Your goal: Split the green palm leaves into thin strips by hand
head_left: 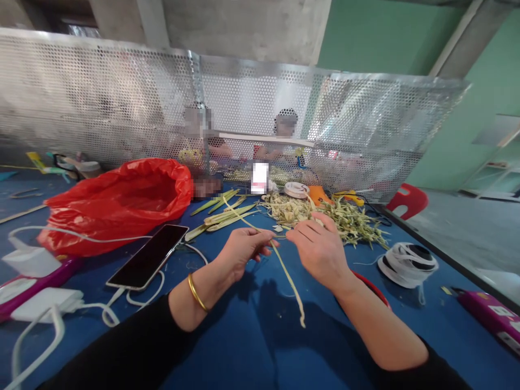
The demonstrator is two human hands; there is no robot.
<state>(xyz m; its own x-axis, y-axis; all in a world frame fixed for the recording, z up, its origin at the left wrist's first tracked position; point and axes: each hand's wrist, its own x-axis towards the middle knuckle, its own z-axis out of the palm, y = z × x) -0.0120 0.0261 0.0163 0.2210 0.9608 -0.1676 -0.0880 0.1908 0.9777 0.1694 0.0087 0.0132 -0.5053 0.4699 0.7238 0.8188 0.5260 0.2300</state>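
My left hand (242, 250), with a gold bangle at the wrist, pinches a long pale green plant strip (287, 275) near the middle of the view. One end of the strip hangs down toward me, and the other runs up and to the left. To its right, my right hand (319, 250) is closed, fingertips together on a thin piece of strip that spans the small gap between the hands. Behind my left hand lie several cut green stalks (227, 218). A pile of pale and green shreds (357, 221) sits behind my right hand.
A red plastic bag (101, 211) stands at left, behind a phone (148, 257) and white cables. White tape rolls (408, 264) are at right, near a purple box (493, 319). A perforated screen (252, 97) crosses the back, with people behind it.
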